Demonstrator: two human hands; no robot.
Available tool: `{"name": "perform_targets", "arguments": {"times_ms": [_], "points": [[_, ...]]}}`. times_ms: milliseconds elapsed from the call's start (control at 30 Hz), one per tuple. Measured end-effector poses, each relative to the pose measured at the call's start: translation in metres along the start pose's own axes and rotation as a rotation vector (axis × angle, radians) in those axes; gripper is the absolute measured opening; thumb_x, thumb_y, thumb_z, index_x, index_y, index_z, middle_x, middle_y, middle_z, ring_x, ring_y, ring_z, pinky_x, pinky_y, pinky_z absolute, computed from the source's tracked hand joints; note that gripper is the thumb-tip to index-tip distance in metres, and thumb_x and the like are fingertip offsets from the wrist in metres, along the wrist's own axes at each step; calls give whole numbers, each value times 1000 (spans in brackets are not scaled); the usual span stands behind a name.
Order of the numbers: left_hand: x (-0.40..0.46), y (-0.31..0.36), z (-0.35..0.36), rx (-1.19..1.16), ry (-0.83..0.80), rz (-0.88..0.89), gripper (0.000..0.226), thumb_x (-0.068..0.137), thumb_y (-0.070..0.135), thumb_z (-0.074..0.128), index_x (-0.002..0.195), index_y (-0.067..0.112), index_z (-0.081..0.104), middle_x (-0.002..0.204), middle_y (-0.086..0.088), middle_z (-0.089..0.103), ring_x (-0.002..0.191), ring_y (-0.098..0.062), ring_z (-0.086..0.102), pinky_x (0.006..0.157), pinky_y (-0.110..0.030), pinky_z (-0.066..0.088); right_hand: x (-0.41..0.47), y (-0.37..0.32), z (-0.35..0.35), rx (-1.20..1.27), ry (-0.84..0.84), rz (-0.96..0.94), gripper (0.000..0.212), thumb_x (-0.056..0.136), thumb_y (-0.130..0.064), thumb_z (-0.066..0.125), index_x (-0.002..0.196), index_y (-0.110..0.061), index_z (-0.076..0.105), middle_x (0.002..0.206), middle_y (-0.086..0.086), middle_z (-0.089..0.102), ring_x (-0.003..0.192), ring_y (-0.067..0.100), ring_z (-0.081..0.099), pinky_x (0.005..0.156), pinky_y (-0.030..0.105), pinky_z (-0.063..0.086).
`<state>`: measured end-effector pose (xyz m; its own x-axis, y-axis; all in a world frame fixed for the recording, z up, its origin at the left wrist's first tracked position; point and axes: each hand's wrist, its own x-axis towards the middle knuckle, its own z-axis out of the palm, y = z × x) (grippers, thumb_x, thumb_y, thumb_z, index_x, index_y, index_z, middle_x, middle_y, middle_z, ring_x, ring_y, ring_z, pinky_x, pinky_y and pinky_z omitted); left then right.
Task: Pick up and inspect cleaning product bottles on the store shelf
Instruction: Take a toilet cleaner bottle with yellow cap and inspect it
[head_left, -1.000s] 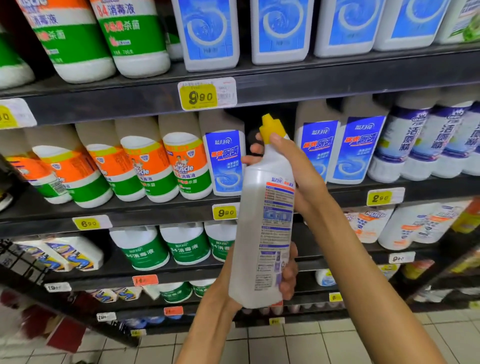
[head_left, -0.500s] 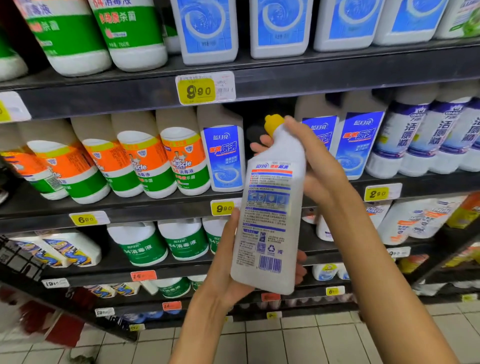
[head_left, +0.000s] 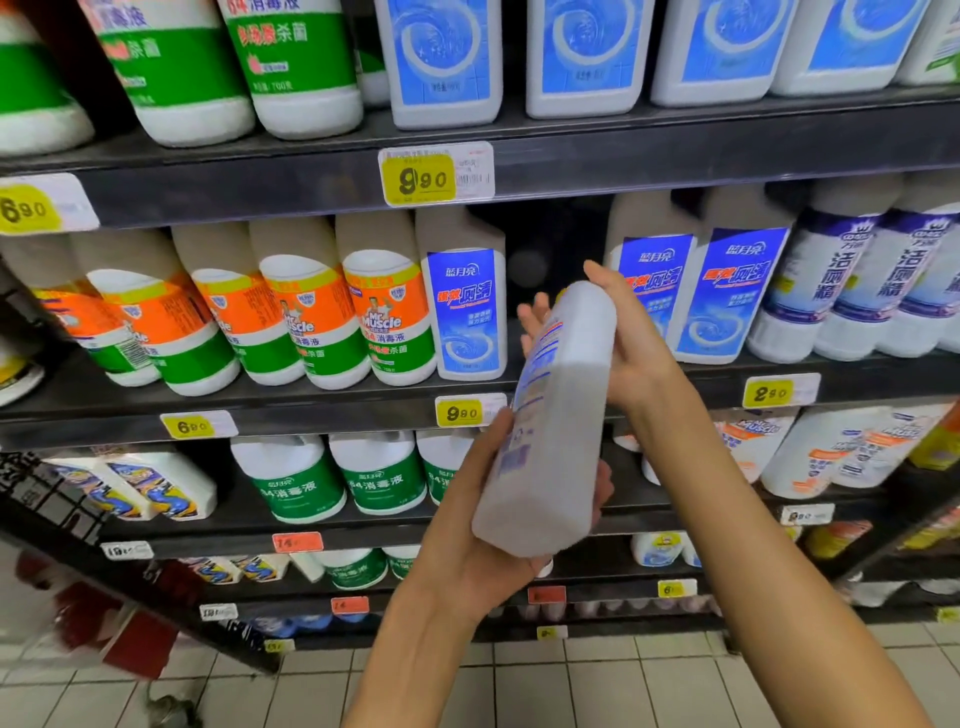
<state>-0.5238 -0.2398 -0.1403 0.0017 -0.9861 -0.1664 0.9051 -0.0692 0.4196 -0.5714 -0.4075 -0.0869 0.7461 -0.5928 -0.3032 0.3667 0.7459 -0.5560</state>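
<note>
Two hands are holding a white bottle (head_left: 556, 415) tilted before the shelf (head_left: 675, 150), the left hand (head_left: 483, 540) cupping its base, the right hand (head_left: 631, 338) gripping its neck, blue-labelled bottles (head_left: 727, 296) standing behind.

Both bare arms reach up and forward from the bottom of the view. The left hand (head_left: 483, 525) sits low, palm up, fingers curled in a grip. The right hand (head_left: 631, 343) is higher, thumb on top, fingers wrapped round the far side.
</note>
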Motion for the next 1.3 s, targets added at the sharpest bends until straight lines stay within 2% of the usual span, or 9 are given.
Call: {"name": "perform_targets", "arguments": {"times_ms": [167,367,567,733,867,1000,1100,1167,1300], "points": [[-2,-5,1,25,-17,-68,71,53,24,92,113,-5,65,100,-29,67,82,-39,70,65,-43,59,5,5,0,-68,-45,-18,30,82,-37,63,76,-8,55,63,4,61,54,17,59,66,28,50],[1,-3,-8,481,182,40,59,83,52,51,123,8,58,99,-15,68,78,-21,67,67,-32,57,0,-1,10,-362,14,-231,36,85,-32,60,55,-14,60,52,5,59,46,15,56,54,25,50],[3,-6,-17,417,93,32,81,53,73,73,109,15,71,93,-13,68,74,-21,65,64,-33,56,-2,3,10,-777,67,-373,46,84,-56,58,95,-11,61,75,4,73,65,15,71,60,26,57],[4,-8,4,141,-53,-107,96,52,67,77,115,-2,55,84,-13,59,65,-22,60,58,-30,50,-6,4,-1,-390,-198,-75,44,70,-49,73,94,-12,73,95,14,73,84,24,72,72,37,59],[-2,-9,15,191,-37,-72,117,51,65,79,138,-3,39,112,-25,56,91,-32,62,71,-40,56,1,4,-9,-336,-122,-2,53,66,-42,77,105,-9,64,95,14,73,82,24,72,71,39,60],[-7,-5,24,118,-84,-9,107,58,43,86,146,13,33,145,-23,37,137,-40,29,90,-53,50,6,1,-13,-513,65,58,43,70,-43,76,96,-13,61,98,12,71,79,22,71,80,37,55],[-7,-6,21,39,-69,-28,98,57,32,87,142,12,41,127,-17,50,125,-34,41,105,-53,35,3,6,-17,-527,133,136,49,82,-39,68,118,-7,60,119,15,65,108,25,64,100,41,47],[-8,-4,24,-21,-88,-50,78,68,29,80,136,8,48,121,-18,55,116,-35,48,97,-51,45,-1,12,-19,-497,151,188,55,88,-34,60,130,0,52,134,16,55,123,25,54,109,39,37],[-9,2,25,-76,-47,-28,53,79,30,69,123,3,59,121,-23,58,108,-39,54,86,-50,53,-7,21,-19,-436,173,222,31,91,-32,52,101,-4,58,99,12,62,76,18,62,71,29,53]]}}
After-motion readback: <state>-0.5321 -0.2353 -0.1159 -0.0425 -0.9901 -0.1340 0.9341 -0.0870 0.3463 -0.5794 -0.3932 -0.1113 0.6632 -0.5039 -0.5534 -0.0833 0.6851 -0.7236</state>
